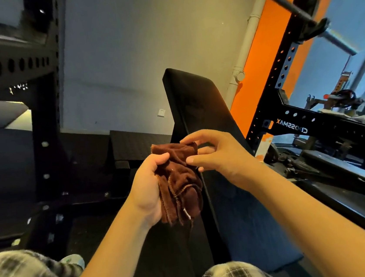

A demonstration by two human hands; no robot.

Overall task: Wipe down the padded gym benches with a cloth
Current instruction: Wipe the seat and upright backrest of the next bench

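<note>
A crumpled brown cloth [179, 182] hangs in front of me, bunched in my left hand [147, 188], whose fingers curl round it. My right hand [215, 155] reaches in from the right and its fingertips pinch the cloth's upper edge. Behind both hands stands a black padded gym bench [198, 104] with its backrest raised. Its seat pad [244, 229] runs down toward my legs.
A black squat rack upright [45, 122] stands at the left. At the right, a rack post [290, 53] carries a steel barbell [286, 1] overhead. An orange wall strip [257, 61] and a mirror lie behind. Dark rubber flooring [123, 227] lies beside the bench.
</note>
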